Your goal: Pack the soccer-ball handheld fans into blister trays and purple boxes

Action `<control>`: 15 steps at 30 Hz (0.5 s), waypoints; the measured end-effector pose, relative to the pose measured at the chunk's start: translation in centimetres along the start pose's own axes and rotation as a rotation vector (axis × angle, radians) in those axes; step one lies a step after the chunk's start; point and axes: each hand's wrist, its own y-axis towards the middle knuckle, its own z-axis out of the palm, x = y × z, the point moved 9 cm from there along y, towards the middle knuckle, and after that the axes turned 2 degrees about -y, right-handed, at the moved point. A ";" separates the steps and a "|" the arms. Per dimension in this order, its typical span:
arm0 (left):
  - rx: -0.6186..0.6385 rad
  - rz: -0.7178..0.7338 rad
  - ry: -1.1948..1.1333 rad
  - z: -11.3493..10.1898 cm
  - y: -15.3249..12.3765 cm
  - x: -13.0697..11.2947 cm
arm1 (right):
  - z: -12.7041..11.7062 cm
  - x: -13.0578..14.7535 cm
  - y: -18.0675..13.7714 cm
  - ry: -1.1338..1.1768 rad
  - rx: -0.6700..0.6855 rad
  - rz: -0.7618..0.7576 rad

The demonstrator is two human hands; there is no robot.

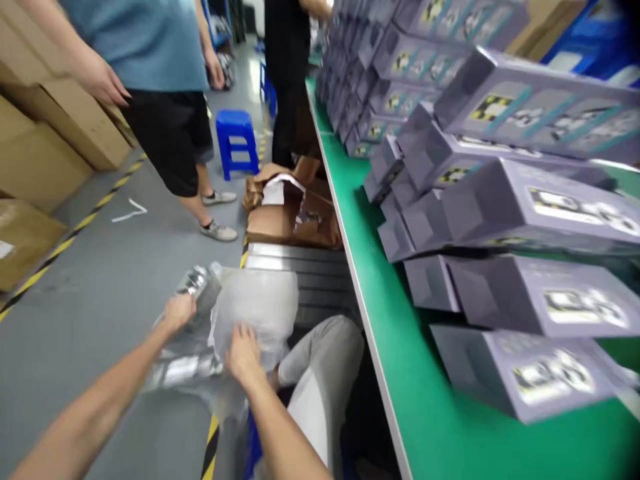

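My left hand (180,311) is closed at the near end of a shiny silvery packet in clear plastic (199,283), low over the floor. My right hand (243,352) rests on a pale translucent plastic bag (260,300), its fingers apart against the bag's near side; the thumb is hard to see. Below and between my hands lies another silvery plastic-wrapped packet (185,368), blurred. What the wrapped packets contain cannot be made out.
On my right, a green-topped table (380,320) bears stacked purple-grey printed boxes (540,293). An opened brown carton (273,223) and a blue stool (237,143) stand ahead. A person in a blue shirt (145,47) stands ahead left, near large cartons (75,120); another person (286,73) is beyond.
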 end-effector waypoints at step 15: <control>-0.032 -0.412 -0.323 11.3 -15.7 21.3 | -2.5 -8.2 -1.7 0.166 0.035 -0.092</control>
